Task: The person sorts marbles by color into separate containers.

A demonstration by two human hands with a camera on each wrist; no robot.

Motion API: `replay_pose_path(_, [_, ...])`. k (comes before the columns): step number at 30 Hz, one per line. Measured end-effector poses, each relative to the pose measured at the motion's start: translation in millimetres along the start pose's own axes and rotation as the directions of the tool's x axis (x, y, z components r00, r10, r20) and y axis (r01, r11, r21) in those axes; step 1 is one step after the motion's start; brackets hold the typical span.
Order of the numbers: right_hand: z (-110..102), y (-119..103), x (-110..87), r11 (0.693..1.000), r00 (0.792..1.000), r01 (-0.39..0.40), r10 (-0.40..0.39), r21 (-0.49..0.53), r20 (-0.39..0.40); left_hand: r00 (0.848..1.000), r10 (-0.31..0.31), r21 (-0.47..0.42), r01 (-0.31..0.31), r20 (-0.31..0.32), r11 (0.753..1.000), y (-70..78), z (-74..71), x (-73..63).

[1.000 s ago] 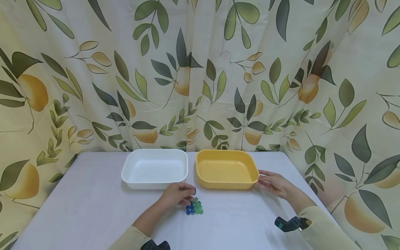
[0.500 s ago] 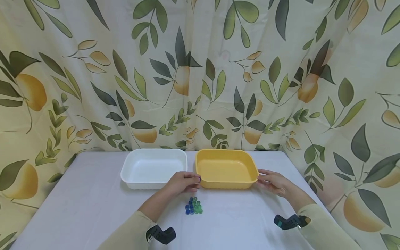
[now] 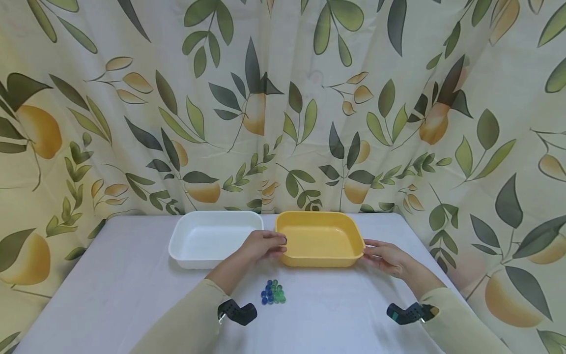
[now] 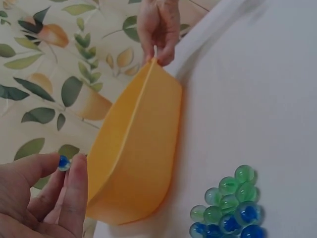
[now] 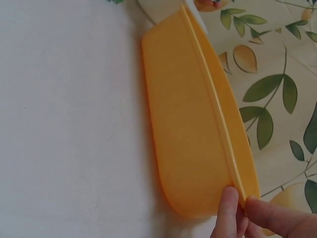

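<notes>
Behind everything, a curtain (image 3: pixel 283 103) printed with leaves and orange fruit fills the background, hanging in folds down to the far edge of a white-covered table (image 3: pixel 336 314). Two pale sleeves reach in over the cloth, the left one (image 3: pixel 181 314) and the right one (image 3: pixel 455 319). Near the far edge stand a white tray (image 3: pixel 199 264) and, just to its right, a yellow tray (image 3: pixel 318 261), both upright. From the head, the left hand (image 3: pixel 261 247) blocks the white tray's near right corner and overlaps the yellow tray's left end. The right hand (image 3: pixel 386 258) pinches the yellow tray's rim at its right end, thumb against fingertips. Each wrist carries a black device, one on the left (image 3: pixel 239 312) and one on the right (image 3: pixel 404 313). Smaller still, blue marbles (image 3: pixel 267 294) and green marbles (image 3: pixel 278 294) lie bunched together on the cloth, in front of the trays and nearer the left hand than the right. Last, a single blue-and-clear marble (image 4: pixel 63 163) sits pinched between the left thumb and finger, beside the yellow tray's left end and well apart from the right hand; whether it is over the rim I cannot tell.
</notes>
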State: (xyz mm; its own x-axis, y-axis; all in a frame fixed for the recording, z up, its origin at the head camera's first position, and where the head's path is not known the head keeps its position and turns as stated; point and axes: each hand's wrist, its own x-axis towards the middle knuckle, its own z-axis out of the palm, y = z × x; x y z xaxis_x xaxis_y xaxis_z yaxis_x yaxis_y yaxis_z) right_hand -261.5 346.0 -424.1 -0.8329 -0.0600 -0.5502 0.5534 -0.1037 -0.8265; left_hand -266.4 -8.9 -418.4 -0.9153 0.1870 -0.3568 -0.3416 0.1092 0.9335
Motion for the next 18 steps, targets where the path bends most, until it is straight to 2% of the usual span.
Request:
replay_pose_path(12, [-1,-1,-0.8,1.0,1.0,-0.004,0.004,-0.008,-0.005,0.998,-0.037,-0.016,0.037,-0.042,0.999,10.3,9.9,20.5])
replay_pose_path(18, [1,-1,0.5,1.0,1.0,-0.008,0.008,-0.002,-0.03,0.993,-0.068,-0.049,0.064,-0.095,0.997,14.8,14.9,28.3])
